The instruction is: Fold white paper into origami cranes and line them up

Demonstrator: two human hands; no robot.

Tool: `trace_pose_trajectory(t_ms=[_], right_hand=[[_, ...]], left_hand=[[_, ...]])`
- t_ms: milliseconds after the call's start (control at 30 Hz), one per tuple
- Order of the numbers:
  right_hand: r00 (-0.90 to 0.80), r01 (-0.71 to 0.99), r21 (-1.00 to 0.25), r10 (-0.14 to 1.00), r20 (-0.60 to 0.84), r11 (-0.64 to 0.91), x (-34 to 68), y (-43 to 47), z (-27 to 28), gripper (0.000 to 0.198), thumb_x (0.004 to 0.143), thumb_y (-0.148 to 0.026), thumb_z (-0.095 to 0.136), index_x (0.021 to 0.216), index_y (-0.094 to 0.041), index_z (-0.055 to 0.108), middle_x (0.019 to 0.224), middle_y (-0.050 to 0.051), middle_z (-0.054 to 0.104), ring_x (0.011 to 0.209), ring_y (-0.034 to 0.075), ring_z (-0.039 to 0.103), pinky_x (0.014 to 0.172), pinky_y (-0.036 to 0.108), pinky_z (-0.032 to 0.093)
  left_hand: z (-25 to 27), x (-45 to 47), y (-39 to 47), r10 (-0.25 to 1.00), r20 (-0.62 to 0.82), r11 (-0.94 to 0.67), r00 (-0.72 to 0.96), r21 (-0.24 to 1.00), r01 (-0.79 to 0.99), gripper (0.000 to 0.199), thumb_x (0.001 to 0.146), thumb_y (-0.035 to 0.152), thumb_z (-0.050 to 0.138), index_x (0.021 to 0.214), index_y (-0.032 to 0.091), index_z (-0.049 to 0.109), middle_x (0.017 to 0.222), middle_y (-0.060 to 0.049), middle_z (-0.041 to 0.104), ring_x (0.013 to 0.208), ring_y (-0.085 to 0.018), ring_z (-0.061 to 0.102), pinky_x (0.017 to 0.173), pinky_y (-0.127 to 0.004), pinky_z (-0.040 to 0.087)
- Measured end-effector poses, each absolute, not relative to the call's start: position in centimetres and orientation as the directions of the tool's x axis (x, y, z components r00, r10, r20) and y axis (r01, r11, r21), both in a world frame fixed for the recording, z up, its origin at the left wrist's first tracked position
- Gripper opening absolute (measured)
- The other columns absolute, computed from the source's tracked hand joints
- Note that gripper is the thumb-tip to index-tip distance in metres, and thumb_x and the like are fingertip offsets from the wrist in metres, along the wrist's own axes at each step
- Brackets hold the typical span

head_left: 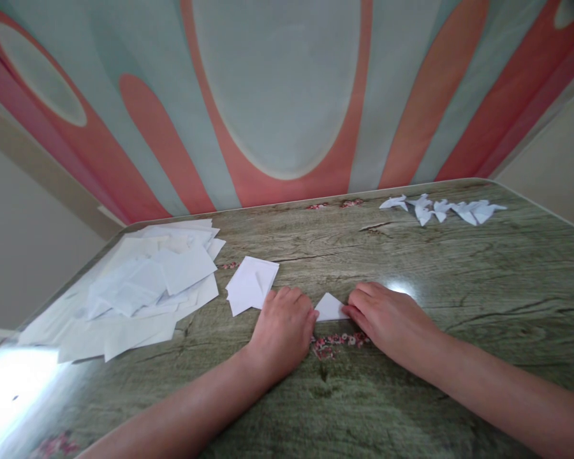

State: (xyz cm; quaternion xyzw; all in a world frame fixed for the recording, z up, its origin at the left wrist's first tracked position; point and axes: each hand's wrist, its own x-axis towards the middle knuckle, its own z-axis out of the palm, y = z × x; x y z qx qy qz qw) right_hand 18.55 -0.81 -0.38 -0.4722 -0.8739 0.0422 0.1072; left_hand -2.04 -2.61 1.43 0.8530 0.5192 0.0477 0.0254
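Observation:
A small sheet of white paper (330,308), folded into a triangle, lies on the table between my hands with its point facing away from me. My left hand (285,325) is closed at the triangle's left corner, thumb and fingers pressed together there. At the right corner, my right hand (382,313) pinches the paper between thumb and curled fingers. Just beyond my left hand rests a small stack of white paper squares (250,280), partly covered by its knuckles. Both hidden corners of the triangle are under my fingers.
A large loose pile of white paper sheets (138,287) spreads over the table's left side. Several folded white paper figures (442,209) stand in a row at the back right. The wood-grain table (459,274) meets a red and grey-green patterned panel (287,187) behind.

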Motion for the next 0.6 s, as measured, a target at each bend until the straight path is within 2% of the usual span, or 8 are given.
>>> trace_pose_trajectory(t_ms=[233,367,500,600], right_hand=[[-0.548,0.813,-0.133,0.822,0.156,0.567,18.44,-0.83,-0.33,0.021,0.092,-0.023,0.049,0.073,-0.018,0.057,0.077,0.005,0.062,0.073,0.02,0.058,0.062,0.032,0.039],[-0.541,0.818,-0.135,0.828,0.15,0.559,18.41,-0.85,-0.2,0.021,0.091,-0.024,0.05,0.072,-0.018,0.057,0.077,0.004,0.062,0.073,0.021,0.059,0.061,0.032,0.039],[-0.535,0.817,-0.158,0.832,0.149,0.554,18.44,-0.87,-0.12,0.019,0.089,-0.022,0.052,0.071,-0.018,0.056,0.076,0.004,0.061,0.073,0.02,0.058,0.061,0.032,0.039],[-0.535,0.809,-0.181,0.828,0.166,0.559,18.54,-0.79,-0.24,0.02,0.089,-0.024,0.052,0.07,-0.019,0.055,0.074,0.003,0.06,0.07,0.019,0.058,0.059,0.031,0.038]], left_hand=[[1.31,-1.93,-2.5,0.873,0.077,-0.485,0.481,0.036,0.874,0.022,0.093,0.025,0.041,0.08,0.016,0.057,0.085,-0.009,0.058,0.084,-0.023,0.051,0.076,-0.039,0.041],[1.42,-1.94,-2.44,0.876,0.079,-0.479,0.475,0.044,0.877,0.021,0.092,0.026,0.042,0.08,0.016,0.057,0.085,-0.008,0.058,0.085,-0.023,0.052,0.076,-0.038,0.04],[1.62,-2.06,-2.31,0.892,0.074,-0.453,0.447,0.139,0.881,0.017,0.091,0.026,0.046,0.082,0.016,0.056,0.087,-0.008,0.059,0.086,-0.023,0.053,0.074,-0.037,0.041],[1.56,-2.27,-2.13,0.855,0.124,-0.519,0.504,0.247,0.819,0.014,0.09,0.02,0.046,0.097,0.018,0.058,0.101,-0.008,0.062,0.095,-0.023,0.053,0.081,-0.037,0.041]])
